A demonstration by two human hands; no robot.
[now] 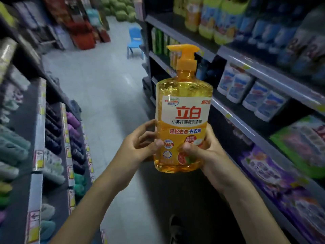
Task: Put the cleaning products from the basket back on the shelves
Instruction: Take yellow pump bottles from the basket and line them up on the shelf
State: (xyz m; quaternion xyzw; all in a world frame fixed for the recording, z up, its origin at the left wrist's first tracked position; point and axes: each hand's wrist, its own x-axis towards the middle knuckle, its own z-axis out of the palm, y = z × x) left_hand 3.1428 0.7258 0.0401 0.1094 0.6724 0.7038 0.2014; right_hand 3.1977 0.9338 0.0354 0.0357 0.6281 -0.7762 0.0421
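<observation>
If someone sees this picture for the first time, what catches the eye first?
The orange dish soap pump bottle, upright at the centre, stands out first; the left hand and right hand hold its lower part. Behind it a small blue chair stands in the aisle, and blue-and-white tubs fill a shelf at right.

Head-worn camera looks forward and down along the aisle (wide-angle).

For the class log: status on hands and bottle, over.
Left hand, right hand both grip orange pump bottle, upright. Not yet shelved. No obstruction seen.
</observation>
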